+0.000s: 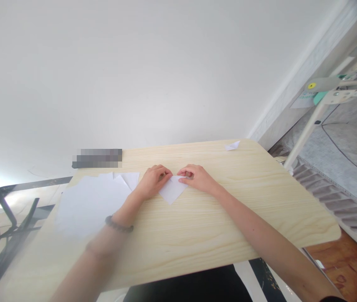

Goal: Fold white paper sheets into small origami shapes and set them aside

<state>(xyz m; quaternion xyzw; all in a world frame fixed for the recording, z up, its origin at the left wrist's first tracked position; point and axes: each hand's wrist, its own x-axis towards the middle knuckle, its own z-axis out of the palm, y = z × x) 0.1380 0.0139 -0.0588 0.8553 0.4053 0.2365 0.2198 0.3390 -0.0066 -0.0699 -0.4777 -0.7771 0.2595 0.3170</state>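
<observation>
Wood-grain tabletop (244, 218), hazy toward 8 o'clock. One paper piece (172, 191) near centre; left hand (151, 180) and right hand (199, 178) pinch its 11 and 1 o'clock corners, fingers partly hiding them. One folded scrap (233, 146) at 2. Overlapping sheets (90, 201) at 9, uncountable. One pixelated object (98, 158), 10.

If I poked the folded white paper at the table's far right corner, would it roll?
Probably not: the folded white paper looks angular, so it would more likely slide across the smooth-looking table. It seems small and thin, so it's probably light.
</observation>
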